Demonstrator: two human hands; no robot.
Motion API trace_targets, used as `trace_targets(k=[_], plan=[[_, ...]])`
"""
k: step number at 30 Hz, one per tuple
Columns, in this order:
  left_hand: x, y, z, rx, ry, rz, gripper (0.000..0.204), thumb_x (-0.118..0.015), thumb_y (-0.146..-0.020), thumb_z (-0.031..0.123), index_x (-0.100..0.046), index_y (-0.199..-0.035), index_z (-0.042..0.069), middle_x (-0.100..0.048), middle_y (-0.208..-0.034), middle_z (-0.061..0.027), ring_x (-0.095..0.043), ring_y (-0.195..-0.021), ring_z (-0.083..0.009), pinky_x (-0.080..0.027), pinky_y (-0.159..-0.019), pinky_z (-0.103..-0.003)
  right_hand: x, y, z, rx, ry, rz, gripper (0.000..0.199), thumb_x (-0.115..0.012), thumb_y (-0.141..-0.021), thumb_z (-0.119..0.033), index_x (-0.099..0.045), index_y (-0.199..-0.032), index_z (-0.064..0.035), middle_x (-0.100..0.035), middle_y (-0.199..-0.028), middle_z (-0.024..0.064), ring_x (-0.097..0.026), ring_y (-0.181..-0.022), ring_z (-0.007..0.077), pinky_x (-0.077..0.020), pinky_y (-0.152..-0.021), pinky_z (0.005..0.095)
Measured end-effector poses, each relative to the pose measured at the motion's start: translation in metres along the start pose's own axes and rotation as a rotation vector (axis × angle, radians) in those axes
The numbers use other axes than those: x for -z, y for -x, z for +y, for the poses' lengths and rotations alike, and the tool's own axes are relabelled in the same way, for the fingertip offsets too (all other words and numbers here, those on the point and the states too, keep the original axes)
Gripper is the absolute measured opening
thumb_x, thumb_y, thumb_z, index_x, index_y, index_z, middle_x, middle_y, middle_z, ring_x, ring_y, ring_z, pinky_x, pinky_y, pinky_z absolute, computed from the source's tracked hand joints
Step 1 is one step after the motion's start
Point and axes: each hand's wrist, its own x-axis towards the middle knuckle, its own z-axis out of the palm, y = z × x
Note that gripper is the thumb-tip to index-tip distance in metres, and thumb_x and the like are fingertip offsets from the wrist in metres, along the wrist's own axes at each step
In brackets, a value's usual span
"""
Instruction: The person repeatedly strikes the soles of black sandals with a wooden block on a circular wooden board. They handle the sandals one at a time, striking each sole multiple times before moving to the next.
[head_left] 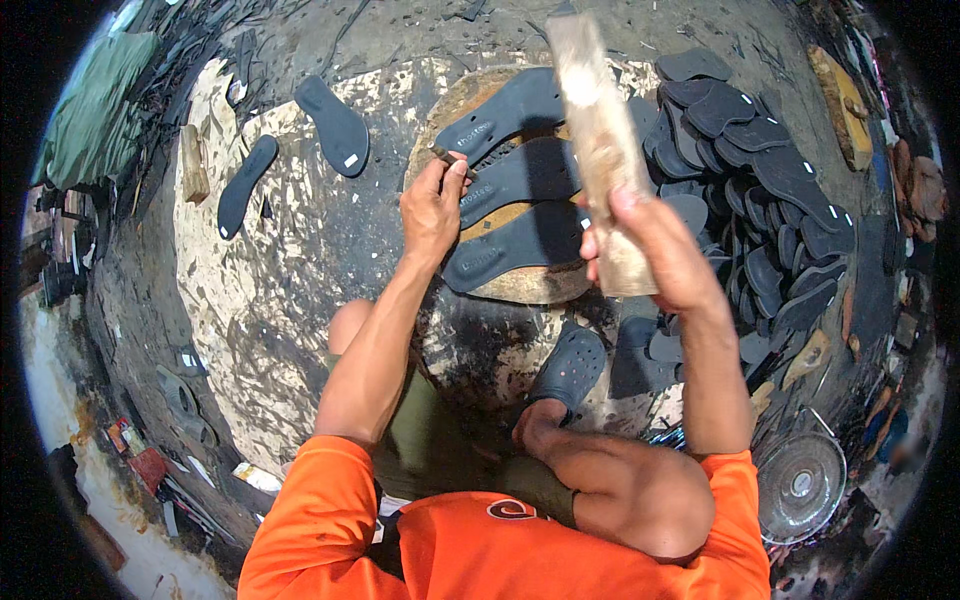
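Three dark sandal soles lie side by side on a round wooden block (535, 289): a far sole (512, 105), a middle sole (530, 175) and a near sole (515, 247). My left hand (432, 215) is closed round a short dark metal rod (440, 153), which looks like a punch, at the left ends of the far and middle soles. Its working tip is hidden by my fingers. My right hand (662, 245) grips the lower end of a flat wooden bat (598, 130), slightly blurred and raised above the soles' right ends, partly covering them.
A large heap of dark soles (775, 185) lies to the right. Two loose soles, one upright (335, 130) and one slanted (247, 188), are at the left near a small wood piece (193, 165). My clog (570, 365) is close to the block; a round metal lid (801, 487) lies lower right.
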Motion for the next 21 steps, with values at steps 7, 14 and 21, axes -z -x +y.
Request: trace_targets(k=[7,14,21], plan=[[0.003,0.005,-0.002,-0.28,-0.161,0.043,0.02,-0.066,-0.099,0.022,-0.072,-0.105,0.003,-0.072,-0.098,-0.0163,-0.069,-0.09,-0.0357,-0.053,-0.079,-0.04,-0.031,0.042,-0.04,1.022,0.051,0.135,0.077,-0.06,-0.094,-0.06,-0.049,-0.134,0.0043,-0.067,-0.104,0.0186,-0.068,-0.09,0.0261,-0.0552,-0.079,0.0358],[-0.002,0.012,-0.017,-0.507,-0.267,0.024,0.018,-0.07,-0.091,0.011,-0.07,-0.106,0.0,-0.069,-0.104,-0.0175,-0.065,-0.093,-0.0404,-0.053,-0.083,-0.044,-0.01,-0.015,0.075,-0.187,0.285,-0.154,0.064,-0.056,-0.103,-0.053,-0.059,-0.13,0.0049,-0.07,-0.109,0.0108,-0.066,-0.093,0.023,-0.0525,-0.089,0.0395],[-0.002,0.027,0.012,0.086,0.251,0.094,0.029,-0.062,-0.105,0.029,-0.068,-0.106,0.001,-0.07,-0.087,-0.0092,-0.069,-0.081,-0.0127,-0.056,-0.067,-0.033,0.016,-0.025,0.12,-0.262,0.061,-0.092,0.058,-0.055,-0.105,-0.048,-0.057,-0.134,0.003,-0.065,-0.106,0.0056,-0.06,-0.086,0.0114,-0.0513,-0.078,0.0299]])
